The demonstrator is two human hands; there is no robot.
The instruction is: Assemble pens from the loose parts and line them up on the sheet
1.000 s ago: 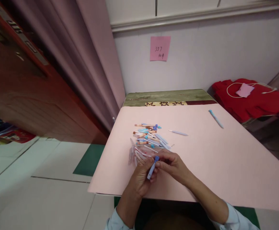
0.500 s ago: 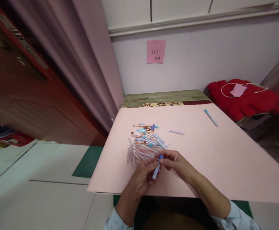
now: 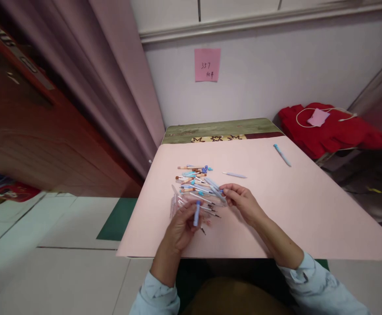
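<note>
In the head view, a short blue pen part point(image 3: 196, 214) was pinched in the left hand point(image 3: 181, 222), between the thumb and the fingers. It was held over the near side of the pink worktop point(image 3: 269, 214), and its darker blue end was pointed away from the person. The right hand point(image 3: 243, 203) was held just to the right of the messy pile of pens point(image 3: 195, 178). Its thumb and finger were brought close together by a small bit of blue, but it cannot be told if anything was pinched in that grip.

In the pile, blue, white and brown pens were mixed up and laid across each other. Some thin sticks point(image 3: 211, 210) with dark tips were spread just past the left hand, and clear plastic point(image 3: 173, 207) was seen to the left of them.

One pale pen part point(image 3: 236, 175) was laid alone to the right of the pile. A blue pen point(image 3: 282, 155) was placed well apart, near the right edge. A pink note point(image 3: 207, 64) was stuck on the wall. Red cloth point(image 3: 335, 133) was heaped beyond the worktop's right side.
</note>
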